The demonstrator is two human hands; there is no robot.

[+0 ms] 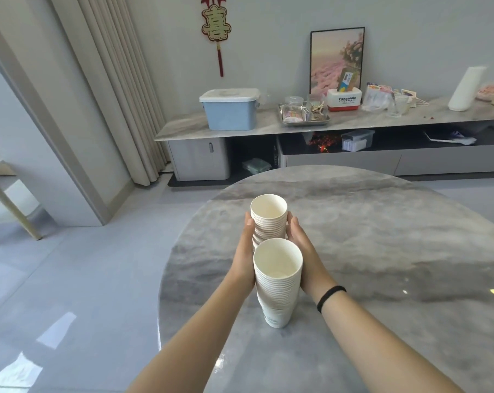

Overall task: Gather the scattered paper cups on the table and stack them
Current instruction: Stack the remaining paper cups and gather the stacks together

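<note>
Two tall stacks of white paper cups stand upright on the round grey marble table (382,251). The near stack (278,285) is closer to me, and the far stack (269,219) rises just behind it. My left hand (244,251) lies flat against the left side of both stacks. My right hand (302,251) presses against their right side, a black band on its wrist. Both palms face inward with straight fingers, squeezing the stacks between them. The lower part of the far stack is hidden behind the near one.
The table edge curves close on the left, with shiny grey floor beyond. A long low cabinet (353,123) stands at the back wall with a blue bin (230,112), a metal tray and boxes. Curtains and a door frame are at the left.
</note>
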